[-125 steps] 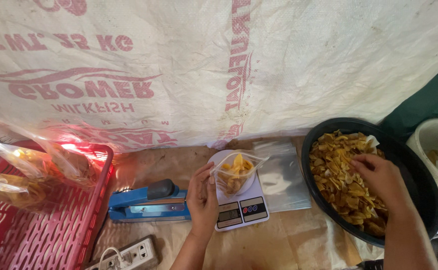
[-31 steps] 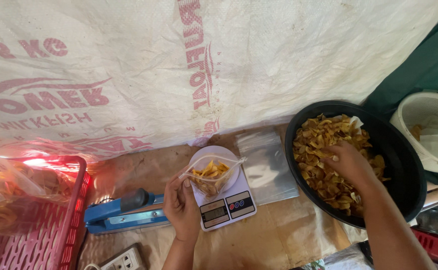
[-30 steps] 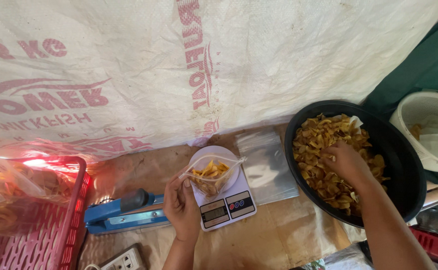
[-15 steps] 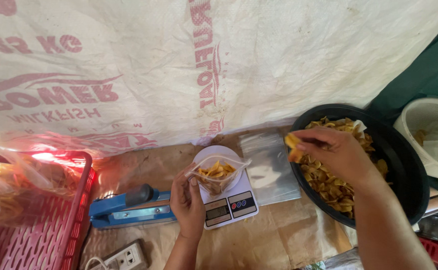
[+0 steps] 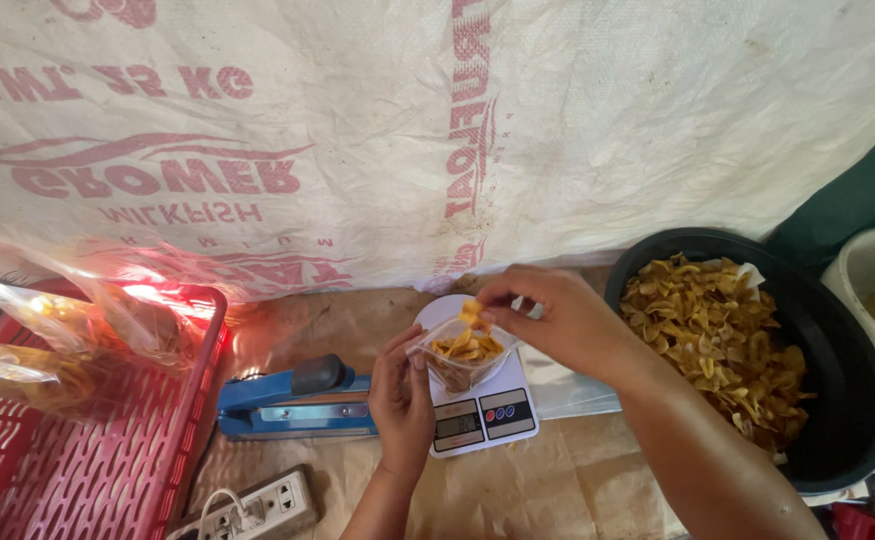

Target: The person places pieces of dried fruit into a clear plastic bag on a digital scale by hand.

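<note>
The left hand gripped the rim of a small clear bag, fingers pinched on the plastic, holding its mouth open. That bag sat on the round pan of a white kitchen scale on the paper-covered worktop. Over the bag's mouth, the right hand hung, fingers pinched around a few yellow chips, right above the chips already in the bag. Off to the right sat the big black basin, loaded with more fried chips. Left of the scale lay a blue heat sealer, just beside it. A white power strip lay nearer the camera, and a red plastic basket held filled bags at far left.
</note>
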